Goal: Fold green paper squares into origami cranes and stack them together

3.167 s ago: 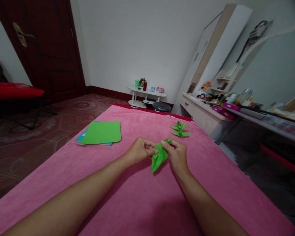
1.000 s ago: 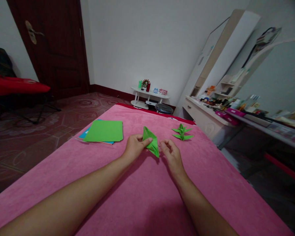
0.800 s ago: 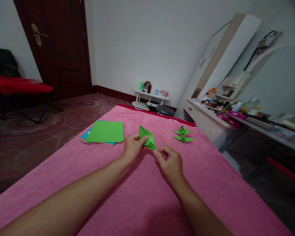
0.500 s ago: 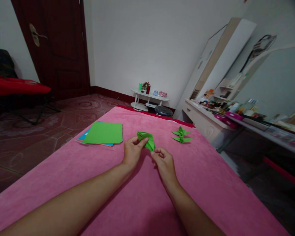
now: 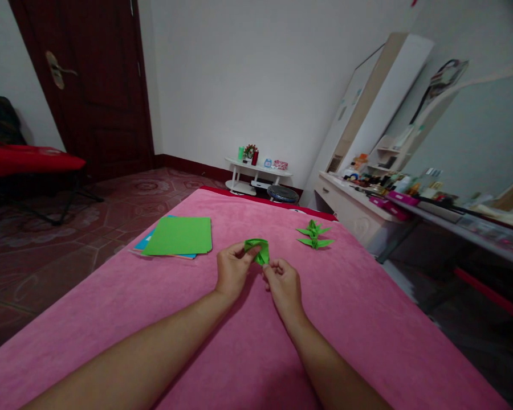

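A partly folded piece of green paper (image 5: 257, 249) is held above the pink cloth (image 5: 222, 341) between both my hands. My left hand (image 5: 231, 269) pinches its left side with thumb and forefinger. My right hand (image 5: 282, 282) pinches its lower right tip, fingers curled. Two finished green folded figures (image 5: 313, 234) lie on the cloth to the right, beyond my right hand. A stack of flat paper sheets (image 5: 177, 236), green on top and blue beneath, lies to the left of my left hand.
The pink cloth covers a wide surface that drops off at the right edge. A dresser (image 5: 359, 208) crowded with bottles stands at the right. A small white stand (image 5: 256, 173) is by the far wall. A dark door (image 5: 94, 85) and a red seat (image 5: 25, 159) are at left.
The green paper has been turned over and brought lower. My right hand, which had let go of it, has taken its lower tip again, and both hands have drawn closer together.
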Available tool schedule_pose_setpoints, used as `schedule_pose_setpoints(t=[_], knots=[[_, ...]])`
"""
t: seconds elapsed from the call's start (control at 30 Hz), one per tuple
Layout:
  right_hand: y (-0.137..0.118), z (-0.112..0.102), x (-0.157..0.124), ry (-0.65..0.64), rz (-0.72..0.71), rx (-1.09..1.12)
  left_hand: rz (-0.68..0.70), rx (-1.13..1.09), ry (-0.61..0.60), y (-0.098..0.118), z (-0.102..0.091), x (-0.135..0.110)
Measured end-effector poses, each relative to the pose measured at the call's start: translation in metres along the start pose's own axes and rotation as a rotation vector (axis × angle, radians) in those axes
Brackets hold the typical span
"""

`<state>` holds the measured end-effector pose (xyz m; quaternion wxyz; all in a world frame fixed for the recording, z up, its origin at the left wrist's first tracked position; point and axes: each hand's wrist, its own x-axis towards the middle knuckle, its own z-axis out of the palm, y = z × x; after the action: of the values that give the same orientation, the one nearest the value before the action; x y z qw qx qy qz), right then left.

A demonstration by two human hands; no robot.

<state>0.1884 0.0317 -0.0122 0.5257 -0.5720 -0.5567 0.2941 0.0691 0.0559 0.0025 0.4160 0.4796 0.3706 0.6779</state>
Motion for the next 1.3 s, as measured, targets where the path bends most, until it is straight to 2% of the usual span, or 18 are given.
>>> schedule_pose_setpoints(t=[0.13,0.4,0.57,0.83,1.13,1.3], knots=[[0.004,0.0,0.002,0.035,-0.025,-0.076,-0.004,0.019,0.003,-0.003,0.0,0.001],[-0.008,-0.003,0.0,-0.024,0.004,-0.097,-0.037,0.044,-0.025,-0.008,-0.001,0.0],[-0.006,-0.002,0.001,-0.037,0.032,-0.041,-0.04,0.032,-0.064,-0.005,0.0,-0.003],[-0.003,-0.003,0.003,-0.122,0.106,0.166,-0.017,0.076,-0.082,-0.003,-0.002,-0.003],[0.003,-0.001,0.004,-0.069,0.084,0.053,0.039,0.128,-0.153,0.0,-0.002,-0.004],[-0.001,0.001,0.003,-0.088,0.122,0.183,0.05,0.128,-0.146,-0.001,-0.003,0.0]])
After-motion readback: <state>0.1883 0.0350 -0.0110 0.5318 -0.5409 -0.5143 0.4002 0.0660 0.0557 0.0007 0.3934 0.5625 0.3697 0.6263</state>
